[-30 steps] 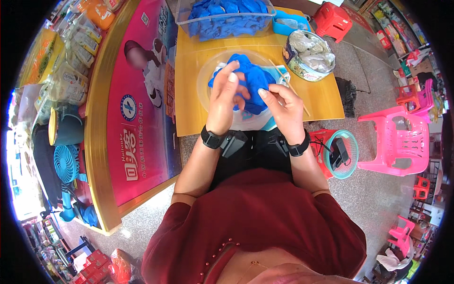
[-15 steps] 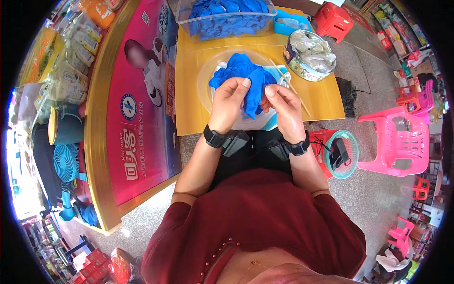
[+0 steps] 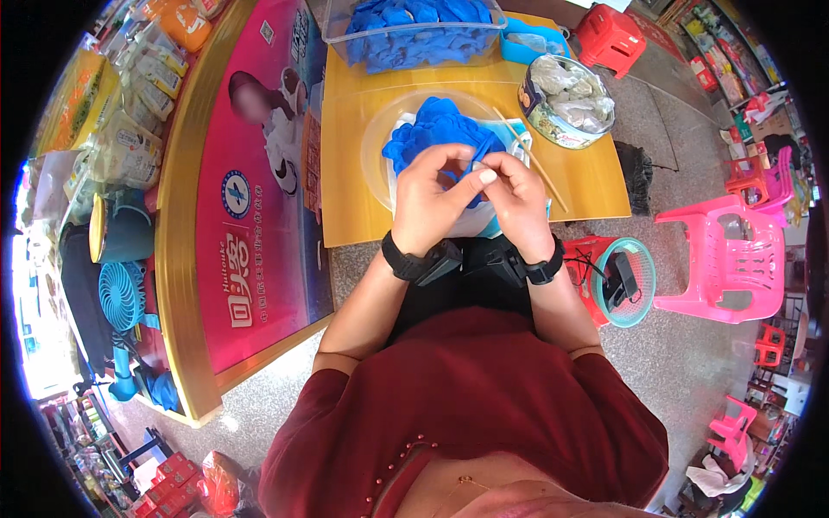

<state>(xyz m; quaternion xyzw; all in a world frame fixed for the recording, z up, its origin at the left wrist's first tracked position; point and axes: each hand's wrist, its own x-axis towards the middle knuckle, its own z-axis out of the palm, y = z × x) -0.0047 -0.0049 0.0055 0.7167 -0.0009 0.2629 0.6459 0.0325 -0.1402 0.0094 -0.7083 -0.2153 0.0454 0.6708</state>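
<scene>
My left hand [image 3: 432,198] and my right hand [image 3: 518,200] meet over the near side of a pale round basin [image 3: 373,164]. Both are closed, fingertips pinched together on a small blue cloth piece [image 3: 474,166]. Only narrow bits of that piece show between my fingers; the rest is hidden by the hands. Just beyond them, a crumpled heap of blue cloth [image 3: 436,128] lies in the basin. Under it is some white and light-blue material [image 3: 471,224]. A thin wooden stick [image 3: 540,168] slants across the basin's right rim onto the table.
The yellow table [image 3: 345,207] also bears a clear bin [image 3: 414,39] of blue cloth pieces, a light-blue tray [image 3: 535,43] and a round tin [image 3: 566,102] with plastic-wrapped contents. A counter with a pink panel [image 3: 259,173] stands left. A green basket [image 3: 626,282] and a pink chair [image 3: 730,257] are right.
My hands have come together, thumbs and fingers now meeting. The blue piece that hung down between them is now folded or gathered up, mostly hidden in my fingers.
</scene>
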